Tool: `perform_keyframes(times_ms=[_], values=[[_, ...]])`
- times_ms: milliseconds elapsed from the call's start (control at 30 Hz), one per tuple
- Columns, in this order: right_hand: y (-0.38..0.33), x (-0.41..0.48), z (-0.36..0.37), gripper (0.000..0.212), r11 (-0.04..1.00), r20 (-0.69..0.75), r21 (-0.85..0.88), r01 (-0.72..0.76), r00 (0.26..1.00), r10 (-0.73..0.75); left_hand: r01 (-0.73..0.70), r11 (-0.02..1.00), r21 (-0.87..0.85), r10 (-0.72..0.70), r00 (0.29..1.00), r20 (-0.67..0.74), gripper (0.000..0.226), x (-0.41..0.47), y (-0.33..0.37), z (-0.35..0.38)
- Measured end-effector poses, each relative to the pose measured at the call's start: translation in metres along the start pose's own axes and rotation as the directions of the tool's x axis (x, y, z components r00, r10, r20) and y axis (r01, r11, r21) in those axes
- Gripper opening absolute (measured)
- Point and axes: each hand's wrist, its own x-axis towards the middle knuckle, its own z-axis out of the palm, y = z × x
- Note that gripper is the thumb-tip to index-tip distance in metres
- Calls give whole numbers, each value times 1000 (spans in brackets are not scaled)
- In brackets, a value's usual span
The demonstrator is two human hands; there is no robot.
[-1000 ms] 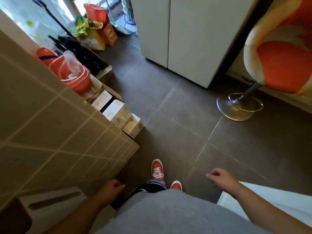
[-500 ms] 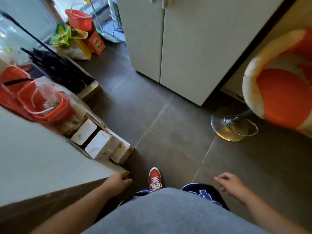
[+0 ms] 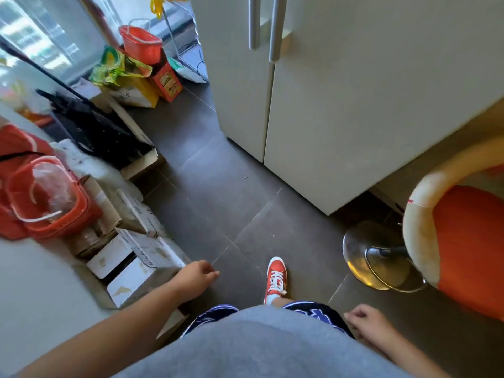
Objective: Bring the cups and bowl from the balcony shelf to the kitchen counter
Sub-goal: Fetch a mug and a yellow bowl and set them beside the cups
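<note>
A plain grey top [image 3: 261,347] is worn over dark navy shorts [image 3: 308,313] printed with white and blue lettering. A red sneaker [image 3: 276,275] with white laces and a pale sock is seen. Both forearms are bare, without sleeves.

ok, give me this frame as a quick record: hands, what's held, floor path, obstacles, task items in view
left hand: empty, fingers loosely curled
right hand: empty, loosely curled
path: dark grey tiled floor, bare strip ahead
left side: white cardboard boxes, red plastic basket
right side: orange swivel stool with chrome base
ahead: white two-door cabinet
cups, bowl: none in view
</note>
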Motion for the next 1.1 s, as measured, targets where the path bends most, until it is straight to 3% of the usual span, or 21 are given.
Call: perform_keyframes(times_ms=[133,267,467,633,833,1100], values=[[-87,46,-37,21,970,82,-178,166,985,-153,88,989,-122,-94,995,-45,24,0,-4,-19],[-193,72,-50,20,872,169,-354,338,940,-296,224,941,-252,-249,966,-68,18,-8,-30,-26],[-362,92,-21,22,671,330,-508,541,841,-428,383,835,-395,-415,910,3,24,-2,-79,-32],[-463,98,16,22,579,362,-545,607,793,-490,403,762,-507,-458,889,17,16,28,-107,-73],[-532,104,15,16,621,315,-548,561,826,-468,351,787,-508,-426,904,-35,14,78,-113,-172],[-582,140,-16,19,766,175,-505,398,916,-361,202,852,-483,-299,945,-134,26,169,-63,-314]])
